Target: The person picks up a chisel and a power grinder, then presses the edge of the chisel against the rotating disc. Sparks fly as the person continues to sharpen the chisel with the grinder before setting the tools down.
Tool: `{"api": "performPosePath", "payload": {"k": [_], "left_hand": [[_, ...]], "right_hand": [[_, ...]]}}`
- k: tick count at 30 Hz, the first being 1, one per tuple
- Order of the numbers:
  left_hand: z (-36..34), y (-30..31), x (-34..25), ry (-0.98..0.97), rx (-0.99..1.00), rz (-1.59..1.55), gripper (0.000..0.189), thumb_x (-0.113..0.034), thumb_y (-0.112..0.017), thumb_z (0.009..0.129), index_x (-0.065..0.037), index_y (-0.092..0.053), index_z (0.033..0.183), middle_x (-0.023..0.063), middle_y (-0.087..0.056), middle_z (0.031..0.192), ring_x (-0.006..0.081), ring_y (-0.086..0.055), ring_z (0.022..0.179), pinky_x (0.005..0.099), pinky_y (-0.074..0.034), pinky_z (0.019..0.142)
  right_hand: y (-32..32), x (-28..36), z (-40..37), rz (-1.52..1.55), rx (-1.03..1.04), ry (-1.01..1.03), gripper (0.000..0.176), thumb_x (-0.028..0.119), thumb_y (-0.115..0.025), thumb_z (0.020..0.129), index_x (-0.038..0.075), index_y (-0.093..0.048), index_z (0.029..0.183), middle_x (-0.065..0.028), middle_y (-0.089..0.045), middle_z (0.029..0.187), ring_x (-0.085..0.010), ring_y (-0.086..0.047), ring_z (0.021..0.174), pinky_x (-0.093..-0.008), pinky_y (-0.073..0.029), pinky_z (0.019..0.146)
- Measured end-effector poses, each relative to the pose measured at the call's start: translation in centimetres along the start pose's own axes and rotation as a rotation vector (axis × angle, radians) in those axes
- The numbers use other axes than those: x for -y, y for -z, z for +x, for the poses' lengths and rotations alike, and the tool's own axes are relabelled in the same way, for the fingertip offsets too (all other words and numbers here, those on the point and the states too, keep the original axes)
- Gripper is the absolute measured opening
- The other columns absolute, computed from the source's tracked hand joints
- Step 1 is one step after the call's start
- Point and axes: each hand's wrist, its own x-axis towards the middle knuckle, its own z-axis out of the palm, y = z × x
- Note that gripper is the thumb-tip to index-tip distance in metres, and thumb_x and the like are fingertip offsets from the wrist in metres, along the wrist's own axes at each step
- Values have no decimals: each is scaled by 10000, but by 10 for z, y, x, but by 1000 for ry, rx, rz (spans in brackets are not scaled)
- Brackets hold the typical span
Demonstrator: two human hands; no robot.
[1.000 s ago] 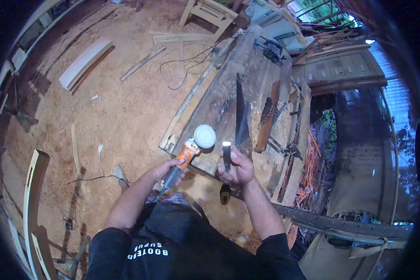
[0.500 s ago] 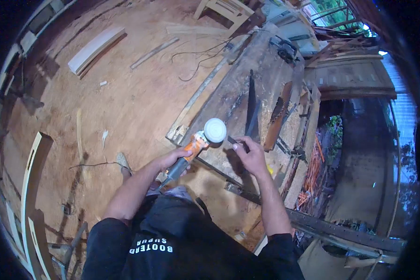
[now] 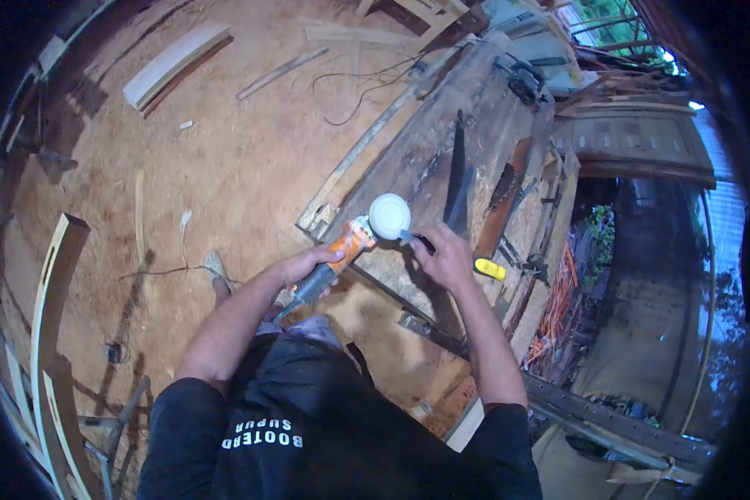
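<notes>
Shows right hand (image 3: 447,257) and chisel (image 3: 489,267) brought closer to pale disc (image 3: 389,216) since the earlier frame. Includes wooden workbench (image 3: 415,169), orange angle grinder (image 3: 352,241) gripped in left hand (image 3: 307,264), and chisel pinched in right hand, tip at disc edge, contact uncertain.

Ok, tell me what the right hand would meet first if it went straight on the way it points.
Most likely the pale disc of the grinder; the blade in the right hand appears at the disc's rim, though contact is unclear.
</notes>
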Motion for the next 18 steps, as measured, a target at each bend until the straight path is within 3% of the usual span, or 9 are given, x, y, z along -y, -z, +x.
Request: {"api": "performPosePath", "payload": {"k": [18], "left_hand": [[-1,-1,-4,-2,-16,14,656,-608,-637,939,-88,-502,1314,118,-663,941,217,-691,698,365,-596,600]], "right_hand": [[-4,0,4,5,6,24,186,210,-755,846,148,-755,1021,-86,-697,884,-316,-709,791,-433,-570,669]]}}
